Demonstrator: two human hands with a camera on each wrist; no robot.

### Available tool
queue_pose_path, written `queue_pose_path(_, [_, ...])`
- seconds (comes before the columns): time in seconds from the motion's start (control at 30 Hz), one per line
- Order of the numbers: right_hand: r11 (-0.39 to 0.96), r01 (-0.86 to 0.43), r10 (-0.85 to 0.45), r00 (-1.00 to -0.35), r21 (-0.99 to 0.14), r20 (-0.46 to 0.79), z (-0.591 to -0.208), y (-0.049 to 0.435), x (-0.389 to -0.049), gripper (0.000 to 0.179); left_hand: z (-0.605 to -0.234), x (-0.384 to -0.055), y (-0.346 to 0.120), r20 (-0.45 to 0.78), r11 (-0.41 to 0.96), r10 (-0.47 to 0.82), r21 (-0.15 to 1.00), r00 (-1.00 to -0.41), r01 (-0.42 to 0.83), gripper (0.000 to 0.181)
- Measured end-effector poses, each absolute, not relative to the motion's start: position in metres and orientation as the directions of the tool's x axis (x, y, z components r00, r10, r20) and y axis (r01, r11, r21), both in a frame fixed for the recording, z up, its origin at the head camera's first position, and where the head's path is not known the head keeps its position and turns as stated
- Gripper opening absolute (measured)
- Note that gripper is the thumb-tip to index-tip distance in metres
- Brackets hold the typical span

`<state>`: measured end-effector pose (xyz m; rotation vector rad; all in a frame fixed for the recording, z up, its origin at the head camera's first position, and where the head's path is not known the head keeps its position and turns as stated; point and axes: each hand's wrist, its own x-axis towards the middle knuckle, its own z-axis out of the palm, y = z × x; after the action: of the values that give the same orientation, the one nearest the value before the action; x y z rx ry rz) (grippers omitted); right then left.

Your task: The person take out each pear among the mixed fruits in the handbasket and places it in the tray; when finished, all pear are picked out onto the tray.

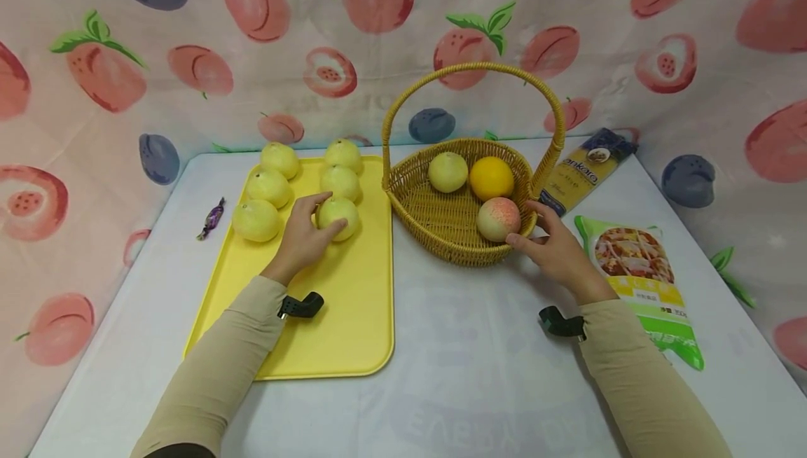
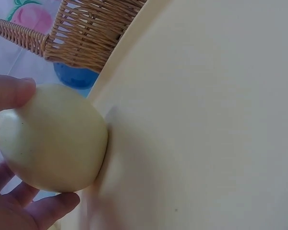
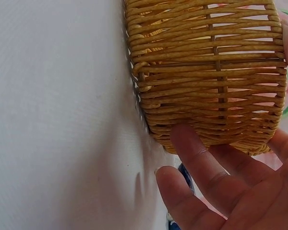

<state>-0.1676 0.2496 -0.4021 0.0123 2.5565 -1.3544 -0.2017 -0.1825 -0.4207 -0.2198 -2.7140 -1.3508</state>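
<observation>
My left hand (image 1: 305,234) grips a pale yellow-green round fruit (image 1: 343,218), the nearest one in the right-hand row on the yellow tray (image 1: 334,332). In the left wrist view the thumb lies on one side of this fruit (image 2: 57,139) and the fingers on the other; it rests on the tray. My right hand (image 1: 560,251) holds the right rim of the wicker basket (image 1: 441,234), thumb over the rim and fingers against the outer weave (image 3: 211,81). Inside the basket lie a similar pale fruit (image 1: 448,171), an orange (image 1: 491,178) and a peach (image 1: 499,218).
Behind the gripped fruit stand two more pale fruits (image 1: 340,183), with a row of 3 (image 1: 256,220) to their left. A purple-wrapped candy (image 1: 211,219) lies left of the tray. Right of the basket are a pasta pack (image 1: 586,171) and a green food bag (image 1: 643,283).
</observation>
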Motion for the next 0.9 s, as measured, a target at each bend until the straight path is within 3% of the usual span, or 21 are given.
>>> queue_pose_path(0.57, [0.574,0.116,-0.111,-0.970,-0.811,-0.217,-0.402,0.249,-0.167,0.098,-0.417,-0.200,-0.189,0.076,0.575,0.097,0.809,-0.992,0.118,0.075])
queue_pose_path(0.9, [0.571,0.125,-0.107,-0.969,-0.811,-0.224,-0.401,0.249,-0.167,0.100,-0.380,-0.189,-0.181,0.199,0.434,0.105,0.872,-0.974,0.225,0.074])
